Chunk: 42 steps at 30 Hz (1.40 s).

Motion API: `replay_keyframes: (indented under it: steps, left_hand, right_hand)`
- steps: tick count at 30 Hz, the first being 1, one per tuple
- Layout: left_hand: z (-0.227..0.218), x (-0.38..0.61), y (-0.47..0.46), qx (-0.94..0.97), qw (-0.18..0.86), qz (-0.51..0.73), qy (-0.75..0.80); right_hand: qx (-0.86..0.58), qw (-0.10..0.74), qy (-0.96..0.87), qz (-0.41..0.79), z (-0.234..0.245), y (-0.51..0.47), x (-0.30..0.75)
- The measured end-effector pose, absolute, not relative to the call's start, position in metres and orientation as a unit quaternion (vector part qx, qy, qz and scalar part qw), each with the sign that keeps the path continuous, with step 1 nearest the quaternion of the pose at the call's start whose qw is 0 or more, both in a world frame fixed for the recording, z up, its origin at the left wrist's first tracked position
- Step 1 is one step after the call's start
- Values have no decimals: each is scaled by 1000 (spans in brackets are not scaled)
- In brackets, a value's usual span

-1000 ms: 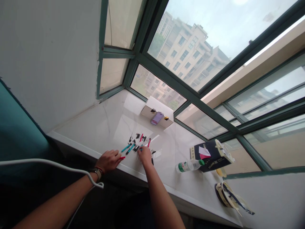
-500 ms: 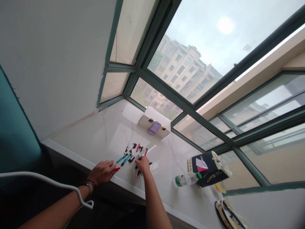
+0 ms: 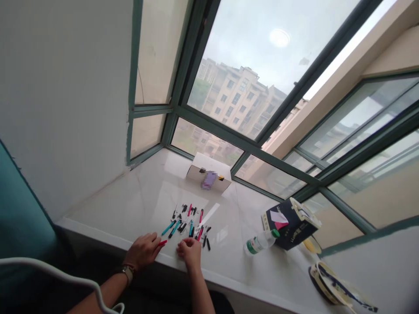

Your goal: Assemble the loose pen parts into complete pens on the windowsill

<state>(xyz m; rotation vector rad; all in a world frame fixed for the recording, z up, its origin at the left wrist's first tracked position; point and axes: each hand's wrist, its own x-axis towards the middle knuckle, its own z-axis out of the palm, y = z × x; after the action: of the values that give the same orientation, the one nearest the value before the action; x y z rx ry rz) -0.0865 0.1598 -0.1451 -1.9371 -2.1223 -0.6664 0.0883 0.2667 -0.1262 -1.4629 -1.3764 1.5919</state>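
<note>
My left hand (image 3: 143, 250) is closed around a red pen barrel (image 3: 162, 243), whose end sticks out past the fingertips near the counter's front edge. To its right, my right hand (image 3: 190, 252) has thumb and fingers pinched together low over the counter; whatever they hold, if anything, is too small to make out. Just beyond both hands lie several pens and pen parts, among them teal barrels (image 3: 174, 228), a pink barrel (image 3: 190, 210), a red-and-black one (image 3: 201, 215) and black pieces (image 3: 208, 243). Some pieces behind my right hand are partly hidden.
A white counter (image 3: 225, 261) runs below the windows. An open white box (image 3: 195, 172) stands at the back. Right of the pens are a clear bottle with a green cap (image 3: 260, 244), a dark printed box (image 3: 296, 224) and a cap-like item (image 3: 330, 283). A white cable (image 3: 49, 271) crosses the lower left.
My right hand has drawn back from among the pen parts toward the counter's front edge, uncovering several pieces. My left hand still holds the red barrel. The camera view has shifted.
</note>
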Motion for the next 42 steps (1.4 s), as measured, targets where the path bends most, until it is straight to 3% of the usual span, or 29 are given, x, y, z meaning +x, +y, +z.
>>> replay_keyframes:
  steps: [10, 13, 20, 26, 42]
  left_hand:
    - [-129, -84, 156, -657, 90, -174, -728]
    - [-127, -83, 156, -657, 97, -160, -730]
    - [-125, -83, 154, -659, 80, -170, -728]
    - [-125, -84, 154, -660, 89, -152, -730]
    - [-123, -85, 153, -665, 64, -162, -726]
  right_hand:
    - [-494, 108, -827, 247, -98, 246, 76]
    - [-481, 66, -841, 236, -94, 247, 73]
    - [-486, 74, -832, 257, -91, 255, 71]
    - [-454, 25, -847, 275, -90, 261, 59]
    - [-440, 46, -853, 275, -101, 267, 50]
